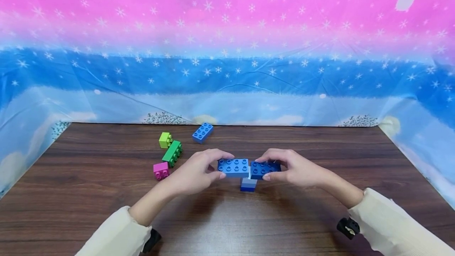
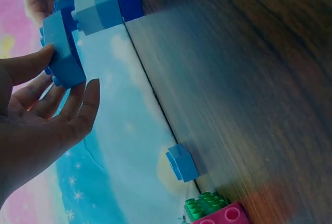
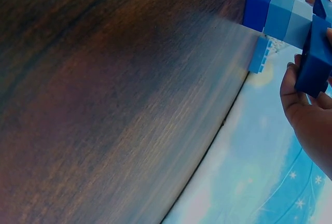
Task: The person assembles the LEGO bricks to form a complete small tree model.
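My left hand [image 1: 199, 171] pinches a blue eight-stud building brick [image 1: 232, 169], thumb on the near side and fingers behind. A dark blue brick [image 1: 261, 172] is gripped by my right hand [image 1: 296, 169]. Both bricks lie level, end to end, over a small tower [image 1: 248, 185] of stacked bricks. In the left wrist view the tower [image 2: 106, 9] runs from a dark blue base through mid blue to pale blue on top. The dark blue brick [image 3: 314, 63] appears to touch the tower's top in the right wrist view. Whether the left brick is seated cannot be told.
On the brown wooden table [image 1: 106, 192], a lime brick [image 1: 165, 140], a green brick [image 1: 172, 153] and a pink brick [image 1: 161, 170] lie left of the hands. Another blue brick [image 1: 202, 132] lies near the back edge. A patterned cloth [image 1: 227, 78] hangs behind.
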{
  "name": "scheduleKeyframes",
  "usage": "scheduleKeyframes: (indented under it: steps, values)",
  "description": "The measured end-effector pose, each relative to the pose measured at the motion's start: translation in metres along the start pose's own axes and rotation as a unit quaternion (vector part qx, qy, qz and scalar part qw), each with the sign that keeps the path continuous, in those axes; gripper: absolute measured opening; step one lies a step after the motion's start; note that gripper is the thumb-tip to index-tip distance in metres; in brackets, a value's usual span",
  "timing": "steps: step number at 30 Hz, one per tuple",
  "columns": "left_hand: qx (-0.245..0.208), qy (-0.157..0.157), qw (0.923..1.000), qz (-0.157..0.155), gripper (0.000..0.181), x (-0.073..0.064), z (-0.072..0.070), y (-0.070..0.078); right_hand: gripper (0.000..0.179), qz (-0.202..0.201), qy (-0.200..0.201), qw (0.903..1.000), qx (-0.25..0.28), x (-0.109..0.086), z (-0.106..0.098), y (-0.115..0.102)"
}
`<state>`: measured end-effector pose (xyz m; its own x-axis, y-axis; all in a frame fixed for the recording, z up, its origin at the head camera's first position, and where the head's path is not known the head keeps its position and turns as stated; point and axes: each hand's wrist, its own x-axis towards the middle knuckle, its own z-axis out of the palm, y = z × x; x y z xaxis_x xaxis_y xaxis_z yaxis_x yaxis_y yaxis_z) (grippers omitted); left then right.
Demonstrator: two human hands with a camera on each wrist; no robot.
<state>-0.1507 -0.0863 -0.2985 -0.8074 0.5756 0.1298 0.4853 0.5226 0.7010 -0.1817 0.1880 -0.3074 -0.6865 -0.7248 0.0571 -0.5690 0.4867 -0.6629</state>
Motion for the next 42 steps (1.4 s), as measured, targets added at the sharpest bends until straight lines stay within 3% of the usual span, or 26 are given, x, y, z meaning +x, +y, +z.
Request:
scheduleKeyframes:
  steps: [11, 25, 42]
  values:
    - [0.019, -0.009, 0.9998, 0.000, 0.037, 0.004, 0.003, 0.000, 0.034, 0.006, -0.005, 0.9999, 0.007, 0.001, 0.000, -0.001]
    - [0.017, 0.001, 0.9993, 0.033, 0.034, 0.006, 0.010, -0.003, 0.033, -0.001, -0.005, 1.0000, 0.007, 0.000, -0.002, -0.001]
    - [0.000, 0.029, 0.9995, 0.010, 0.029, 0.009, 0.018, -0.004, 0.033, -0.003, -0.002, 1.0000, 0.007, -0.001, -0.001, -0.001]
